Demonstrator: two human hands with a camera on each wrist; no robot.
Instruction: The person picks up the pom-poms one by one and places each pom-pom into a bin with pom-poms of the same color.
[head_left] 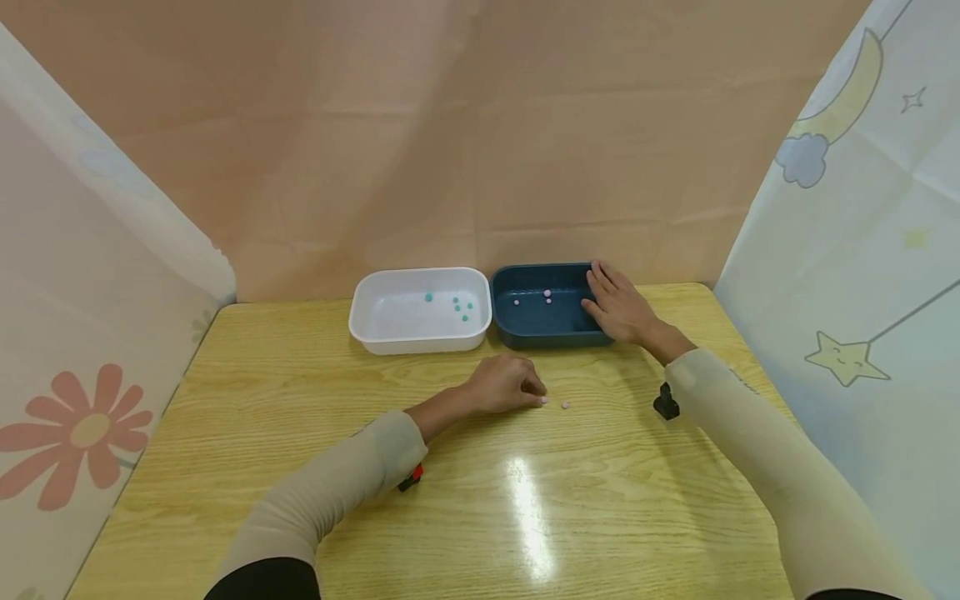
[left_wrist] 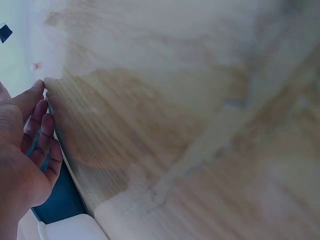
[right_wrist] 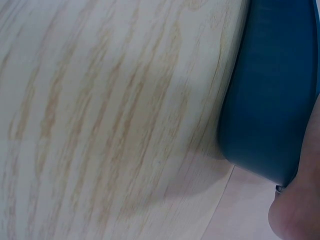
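Observation:
My left hand [head_left: 510,385] is low over the table in front of the trays, thumb and forefinger pinching a small pink bead [head_left: 543,400]. Just right of those fingertips lies another pink bead [head_left: 565,405]. My right hand [head_left: 621,308] rests with straight fingers over the right end of a dark blue tray [head_left: 555,340], which holds a few pink beads [head_left: 547,293]. In the right wrist view, the side of the blue tray [right_wrist: 272,100] shows beside part of that hand. Left of it, a white tray [head_left: 420,345] holds several green beads [head_left: 457,308].
The two trays stand side by side at the back of the wooden table [head_left: 465,517]. Behind them hangs a plain peach cloth [head_left: 480,167]. Patterned cloths enclose the left [head_left: 90,292] and right [head_left: 885,275] sides.

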